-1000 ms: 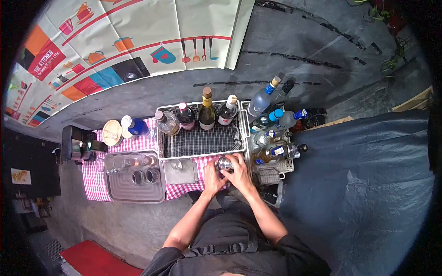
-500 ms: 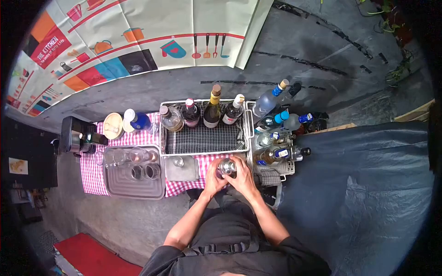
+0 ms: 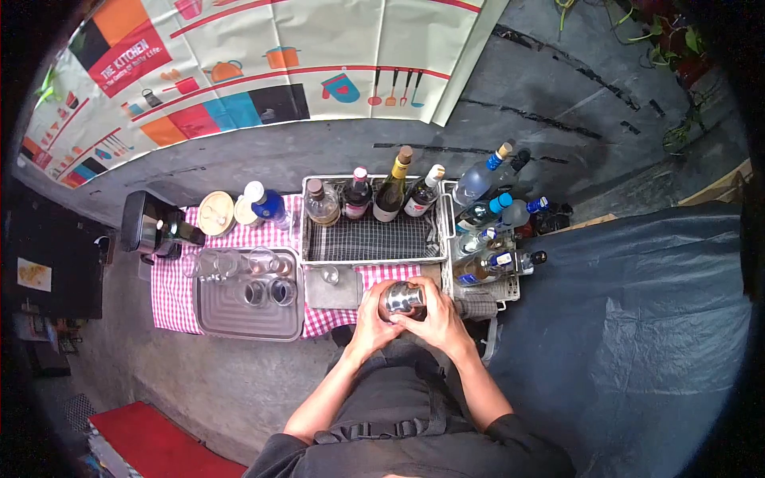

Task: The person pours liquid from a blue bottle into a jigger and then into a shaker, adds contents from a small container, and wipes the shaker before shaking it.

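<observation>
While both hands are wrapped around the shaker (image 3: 404, 299), it is held firmly between them, in front of the basket (image 3: 374, 261) and to the right of its middle. The left hand (image 3: 370, 325) covers one side of this shiny metal thing, and the right hand (image 3: 443, 325) covers the other side. Whether its base touches the table, I cannot tell, because the fingers hide it.

Inside the basket there is a dark checked cloth (image 3: 370, 238), and behind this cloth four bottles (image 3: 390, 201) are standing in a row. To the right of the basket, just beside it, is a white rack (image 3: 510, 288) with several more bottles (image 3: 484, 213) in it; one has a bright blue cap (image 3: 501, 201).

In front of the basket, at its left part, lies a grey board (image 3: 333, 296), and a small glass (image 3: 331, 276) is on it. To the left of the basket is a tray (image 3: 207, 311) with some glasses (image 3: 263, 261), two of them dark. Behind this tray, also left of the basket, stand a blue bottle (image 3: 272, 205) and a round dish (image 3: 216, 213). Farther left from the basket is a black machine (image 3: 143, 223).
</observation>
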The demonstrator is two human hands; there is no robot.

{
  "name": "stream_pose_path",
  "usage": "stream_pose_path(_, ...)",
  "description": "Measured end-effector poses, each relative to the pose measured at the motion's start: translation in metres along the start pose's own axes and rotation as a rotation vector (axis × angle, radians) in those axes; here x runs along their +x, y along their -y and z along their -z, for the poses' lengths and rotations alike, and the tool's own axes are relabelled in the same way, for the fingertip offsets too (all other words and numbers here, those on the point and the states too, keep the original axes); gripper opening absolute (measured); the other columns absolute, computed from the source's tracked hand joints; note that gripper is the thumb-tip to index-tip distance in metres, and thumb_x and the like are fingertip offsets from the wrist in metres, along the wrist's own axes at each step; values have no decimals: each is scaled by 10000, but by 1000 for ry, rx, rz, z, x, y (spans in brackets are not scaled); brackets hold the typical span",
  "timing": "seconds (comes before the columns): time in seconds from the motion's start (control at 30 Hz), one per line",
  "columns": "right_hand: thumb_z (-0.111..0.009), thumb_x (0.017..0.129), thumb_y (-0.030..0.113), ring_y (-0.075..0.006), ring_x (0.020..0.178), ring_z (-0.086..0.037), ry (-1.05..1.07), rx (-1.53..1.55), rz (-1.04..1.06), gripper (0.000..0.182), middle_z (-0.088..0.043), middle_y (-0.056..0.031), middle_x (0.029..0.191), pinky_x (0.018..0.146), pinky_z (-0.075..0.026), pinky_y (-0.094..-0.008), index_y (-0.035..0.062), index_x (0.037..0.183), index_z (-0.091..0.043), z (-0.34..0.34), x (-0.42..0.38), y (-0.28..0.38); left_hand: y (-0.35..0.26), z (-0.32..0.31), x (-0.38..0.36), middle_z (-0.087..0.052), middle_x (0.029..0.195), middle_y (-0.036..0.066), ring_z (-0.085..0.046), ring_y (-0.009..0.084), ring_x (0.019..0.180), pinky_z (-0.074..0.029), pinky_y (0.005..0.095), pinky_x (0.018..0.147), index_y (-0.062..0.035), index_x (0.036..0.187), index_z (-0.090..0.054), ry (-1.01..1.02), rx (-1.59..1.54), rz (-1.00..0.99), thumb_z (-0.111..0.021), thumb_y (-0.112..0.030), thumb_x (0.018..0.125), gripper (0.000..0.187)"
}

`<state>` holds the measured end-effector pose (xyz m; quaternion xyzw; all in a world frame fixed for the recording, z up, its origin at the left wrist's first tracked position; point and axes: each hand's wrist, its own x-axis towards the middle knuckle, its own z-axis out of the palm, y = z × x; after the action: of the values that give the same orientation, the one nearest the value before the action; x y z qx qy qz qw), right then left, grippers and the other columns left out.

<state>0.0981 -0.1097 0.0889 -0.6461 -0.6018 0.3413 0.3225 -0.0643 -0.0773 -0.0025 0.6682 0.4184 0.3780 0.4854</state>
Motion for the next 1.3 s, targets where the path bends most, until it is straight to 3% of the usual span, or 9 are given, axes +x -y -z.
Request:
stream_pose_path(0.13,-898,744,272,-387,1037,-704,-10,-60,6,703,-674,-214,1143,893,-566,-440,13,1275,-519,-13,-9,12,-4,16,-12,-666,1227,161,-612,378,1183,-491,467,1027,-26,1322,-566,-10,46,-16,-913,-138,641,772)
stream_pose_path(0.3,-900,736,281,-400,1001,-711,-46,-85,2,649,-685,-231,1088,867,-569,-452,-8,1190,-538,-28,-21,36,-1,33,-27,-667,1218,164,-634,369,1137,-505,467,990,-20,1323,-566,29,3,-43,-927,-156,640,784)
stream_pose_path(0.53,-896,735,279,-401,974,-711,-79,-135,-35,629,-683,-233,1091,851,-574,-449,-21,1167,-551,-46,-36,64,-6,64,-40,-666,1209,173,-640,364,1142,-501,458,1010,-11,1322,-563,166,-99,16,-933,-146,608,816)
stream_pose_path(0.63,-896,732,275,-385,964,-716,-100,-142,-7,620,-682,-220,1085,847,-582,-436,-24,1160,-562,-48,-43,72,-11,78,-43,-680,1180,164,-678,291,1102,-539,413,962,-10,1280,-595,187,-3,-27,-937,-127,581,787)
stream_pose_path(0.8,-896,728,241,-336,971,-726,-105,-131,-27,617,-677,-198,1101,841,-597,-405,-26,1178,-569,-54,-55,88,-20,94,-49,-683,1192,157,-682,302,1106,-540,415,966,-14,1277,-607,231,16,-67,-932,-115,573,782)
stream_pose_path(0.93,-898,723,228,-336,973,-725,-136,-162,0,613,-676,-202,1118,838,-599,-400,-21,1177,-571,-59,-66,91,-28,98,-57,-669,1185,185,-656,364,1128,-508,452,1005,-10,1289,-586,282,-55,-30,-882,-129,579,779)
stream_pose_path(1.0,-880,756,344,-409,1002,-704,-125,-146,-10,639,-683,-225,1088,874,-568,-465,-8,1174,-549,-59,-72,93,-32,100,-61,-673,1175,184,-666,353,1113,-517,441,994,-6,1285,-587,305,-85,-21,-880,-128,581,772)
stream_pose_path(1.23,-877,755,333,-410,986,-709,-107,-158,20,617,-685,-227,1085,862,-572,-466,4,1164,-551,-46,-87,94,-44,90,-74,-696,1124,168,-702,315,1053,-549,408,940,-9,1272,-592,321,-108,-50,-875,-116,587,749)
stream_pose_path(1.3,-907,709,249,-339,975,-721,-65,-163,16,648,-680,-200,1107,846,-587,-397,-20,1194,-570,-38,-91,88,-49,85,-77,-699,1119,165,-705,311,1046,-551,404,935,-11,1269,-595,312,-105,-30,-876,-116,584,748)
